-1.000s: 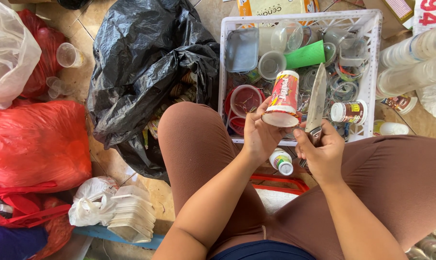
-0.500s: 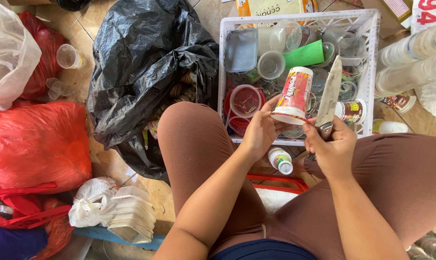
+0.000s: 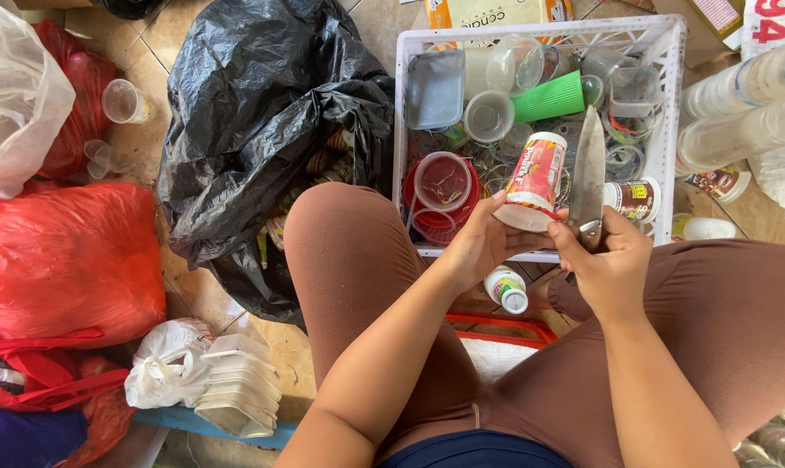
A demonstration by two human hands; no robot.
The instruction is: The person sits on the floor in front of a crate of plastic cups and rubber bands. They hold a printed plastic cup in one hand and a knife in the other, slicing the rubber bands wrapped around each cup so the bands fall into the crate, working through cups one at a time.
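Seen from above, a seated person works over a white plastic crate (image 3: 665, 104) of mixed clear cups, lids and a green cup (image 3: 548, 97). The left hand (image 3: 479, 247) pinches a printed red-and-white paper cup (image 3: 533, 180) near its base, fingers wrapped around it, tilted sideways above the crate's near edge. The right hand (image 3: 607, 264) is closed around the handle of a kitchen knife (image 3: 587, 169), blade pointing away, lying just right of the cup and close against its side. To do this well, it seems wise to keep the left fingertips behind the blade's path and steady the cup firmly. A small white bottle (image 3: 507, 289) lies below the hands; a black rubbish bag (image 3: 254, 130) sits left.
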